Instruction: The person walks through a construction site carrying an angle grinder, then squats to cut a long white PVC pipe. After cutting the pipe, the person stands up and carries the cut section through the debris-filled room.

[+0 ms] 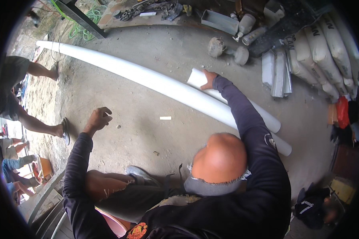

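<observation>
My right hand (208,80) reaches out over a short white plastic pipe (196,78) and grips it near its far end, fingers bent over its side. Part of that pipe is hidden under my right sleeve; its near end (272,121) shows beyond the arm. Right alongside lies a much longer white pipe (147,81), running from the far left to the near right on the concrete floor. My left hand (99,120) hovers over the floor left of the long pipe, its fingers loosely bent and apart, with nothing visible in it.
A small white strip (165,118) lies on the floor. Stacked sacks (315,51), metal profiles (281,75) and a dumbbell-like weight (228,52) stand at the far right. A metal post (83,20) and green hose (92,18) are far left. People's legs (42,119) show at left.
</observation>
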Demonstrator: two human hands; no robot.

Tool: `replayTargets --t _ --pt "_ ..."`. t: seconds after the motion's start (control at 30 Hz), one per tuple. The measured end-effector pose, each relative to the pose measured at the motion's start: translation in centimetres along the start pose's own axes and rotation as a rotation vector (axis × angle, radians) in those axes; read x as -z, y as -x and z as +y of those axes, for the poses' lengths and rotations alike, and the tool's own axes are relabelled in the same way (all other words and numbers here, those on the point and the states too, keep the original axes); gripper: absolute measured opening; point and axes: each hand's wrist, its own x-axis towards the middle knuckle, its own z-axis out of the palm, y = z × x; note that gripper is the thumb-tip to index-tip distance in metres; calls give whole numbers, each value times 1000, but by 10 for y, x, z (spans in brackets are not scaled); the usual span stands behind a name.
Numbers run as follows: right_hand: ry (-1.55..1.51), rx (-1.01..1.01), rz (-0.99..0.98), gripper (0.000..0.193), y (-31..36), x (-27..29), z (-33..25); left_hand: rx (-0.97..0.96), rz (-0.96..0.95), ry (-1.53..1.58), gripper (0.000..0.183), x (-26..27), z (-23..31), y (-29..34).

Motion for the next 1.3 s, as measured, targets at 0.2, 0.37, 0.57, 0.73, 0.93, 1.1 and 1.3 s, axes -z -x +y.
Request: replayTargets --t 0.2,0.37,0.57,0.73,0.93,1.1,1.3 --pt "-33 163 310 104 61 59 -70 -152 94 -170 27 2 9 19" --pt "-230 281 206 103 129 131 -117 -443 -13 228 46 -6 125 -13" --pt "-372 376 115 106 177 163 -165 -570 -21 782 49 -29 235 -26" --pt "-319 454 361 104 192 146 -162 -804 393 645 25 -52 273 -14" --pt "-172 396 529 104 202 132 -187 -650 -6 942 17 -59 278 -4" --pt "-127 418 568 105 205 120 -191 -725 -17 796 20 -54 279 -5" --pt "-119 378 472 104 169 119 -192 -408 -71 1229 23 -60 256 -29"
